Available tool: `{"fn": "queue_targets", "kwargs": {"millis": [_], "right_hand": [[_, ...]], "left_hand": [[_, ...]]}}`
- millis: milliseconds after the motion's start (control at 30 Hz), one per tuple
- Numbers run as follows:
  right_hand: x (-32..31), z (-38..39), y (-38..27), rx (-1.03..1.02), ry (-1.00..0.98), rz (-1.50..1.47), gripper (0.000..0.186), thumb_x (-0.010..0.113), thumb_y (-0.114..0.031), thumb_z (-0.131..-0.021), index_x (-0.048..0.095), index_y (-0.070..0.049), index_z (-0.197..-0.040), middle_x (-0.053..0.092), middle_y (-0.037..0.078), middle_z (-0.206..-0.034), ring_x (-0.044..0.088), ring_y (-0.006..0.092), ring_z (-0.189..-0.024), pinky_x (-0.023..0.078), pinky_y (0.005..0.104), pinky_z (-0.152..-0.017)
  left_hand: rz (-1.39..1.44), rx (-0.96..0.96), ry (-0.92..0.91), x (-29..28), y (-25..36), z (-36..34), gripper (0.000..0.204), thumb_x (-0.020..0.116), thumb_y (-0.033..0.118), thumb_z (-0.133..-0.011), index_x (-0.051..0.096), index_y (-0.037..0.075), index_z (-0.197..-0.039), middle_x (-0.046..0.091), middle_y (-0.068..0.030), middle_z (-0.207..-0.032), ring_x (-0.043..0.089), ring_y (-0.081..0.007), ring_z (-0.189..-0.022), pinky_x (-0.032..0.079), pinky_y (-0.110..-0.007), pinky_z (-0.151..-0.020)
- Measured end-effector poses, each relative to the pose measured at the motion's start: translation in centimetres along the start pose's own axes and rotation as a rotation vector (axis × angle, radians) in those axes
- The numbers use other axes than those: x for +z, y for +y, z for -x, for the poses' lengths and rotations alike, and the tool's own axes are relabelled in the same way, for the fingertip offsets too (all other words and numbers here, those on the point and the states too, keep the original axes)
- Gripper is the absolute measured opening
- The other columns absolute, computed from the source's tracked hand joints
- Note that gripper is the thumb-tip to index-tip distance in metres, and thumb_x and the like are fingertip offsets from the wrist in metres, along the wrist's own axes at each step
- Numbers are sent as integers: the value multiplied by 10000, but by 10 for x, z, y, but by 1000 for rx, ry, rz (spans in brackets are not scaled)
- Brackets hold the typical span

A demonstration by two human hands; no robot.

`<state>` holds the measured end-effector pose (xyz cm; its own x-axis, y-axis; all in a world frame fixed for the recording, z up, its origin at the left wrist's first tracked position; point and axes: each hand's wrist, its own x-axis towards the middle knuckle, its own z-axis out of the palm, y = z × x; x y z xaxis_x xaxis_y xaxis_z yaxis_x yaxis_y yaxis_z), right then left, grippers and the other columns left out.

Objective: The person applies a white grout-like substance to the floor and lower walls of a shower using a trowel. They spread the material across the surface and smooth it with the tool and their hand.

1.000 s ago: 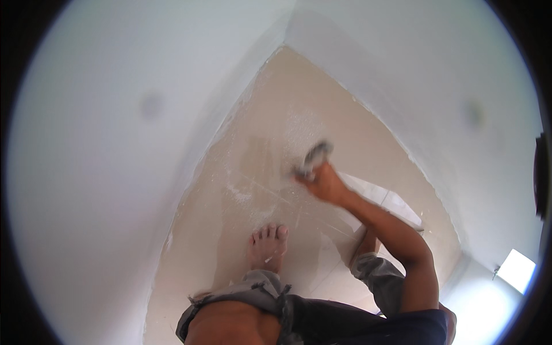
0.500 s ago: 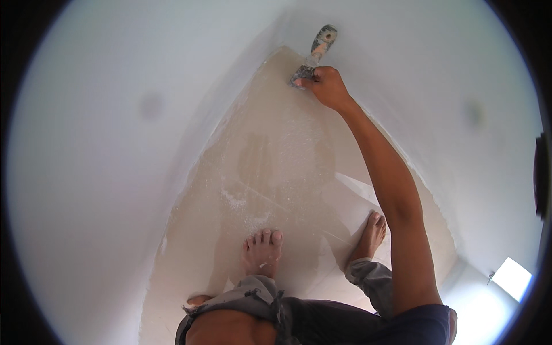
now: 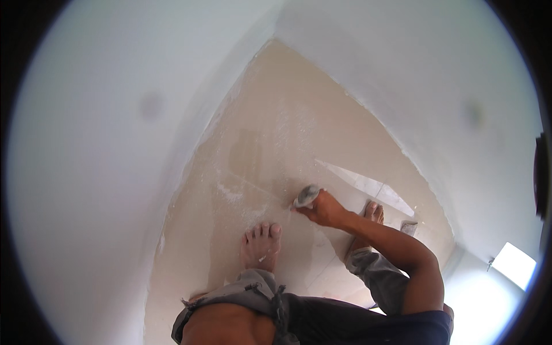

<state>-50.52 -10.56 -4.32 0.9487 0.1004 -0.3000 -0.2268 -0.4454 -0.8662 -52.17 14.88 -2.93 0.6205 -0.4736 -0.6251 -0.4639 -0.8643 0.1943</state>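
a: in the head view, smooth white walls [image 3: 103, 172] meet in a corner, and a beige floor [image 3: 310, 80] narrows to a point there. how does its surface look?

b: smeared and dusty: whitish streaks, a darker squarish damp-looking patch [image 3: 246, 152], and ragged white crust along the wall edges. a pale wedge [image 3: 368, 185] with thin straight lines crosses its right side.

a: and the hands?

b: the right hand [image 3: 323, 208] is curled closed around a hand tool [image 3: 307, 195], whose rounded, mottled grey end shows. its far end is hidden, so i cannot tell whether it touches the floor. the left hand is out of frame; i cannot tell its state.

a: where is the tool exactly?

b: over mid-floor, just ahead of and between the bare left foot [image 3: 261, 244], chalky with dust, and the right foot [image 3: 375, 213], partly behind the forearm. the grey trousers [image 3: 379, 279] look creased, with frayed edges.
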Motion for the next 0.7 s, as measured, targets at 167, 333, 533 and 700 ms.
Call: {"fn": "queue_targets", "kwargs": {"millis": [167,333,533,700], "right_hand": [[-12,-26,11,-34,40,96,275,821,-287,-916,766,-45,-1036,731,217,-900,722,390,-810,568,500,-755],[-87,-158,-5,90,292,110,375,856,-311,-892,746,47,-860,669,239,-739,623,315,-614,513,435,-644],[-133,-232,13,89,396,53,423,888,-295,-857,703,85,-827,606,223,-679,540,217,-614,478,428,-630],[-126,-205,15,122,329,214,420,874,-290,-895,689,66,-774,523,61,-593,424,134,-572,385,369,-527]], "left_hand": [[-20,2,28,0,0,-1,248,568,272,-1053,517,201,-1285,548,-59,-1257,570,-326,-1196,474,-470,-1061],[-46,-11,94,4,-1,2,217,577,273,-1047,528,209,-1249,558,-49,-1214,582,-317,-1164,487,-459,-1041],[-64,19,180,5,6,2,181,589,275,-1039,542,220,-1205,571,-37,-1162,597,-307,-1126,502,-445,-1017],[14,-8,218,6,7,0,129,608,275,-1012,584,208,-1119,625,-53,-1141,615,-324,-1089,502,-491,-956]]}}
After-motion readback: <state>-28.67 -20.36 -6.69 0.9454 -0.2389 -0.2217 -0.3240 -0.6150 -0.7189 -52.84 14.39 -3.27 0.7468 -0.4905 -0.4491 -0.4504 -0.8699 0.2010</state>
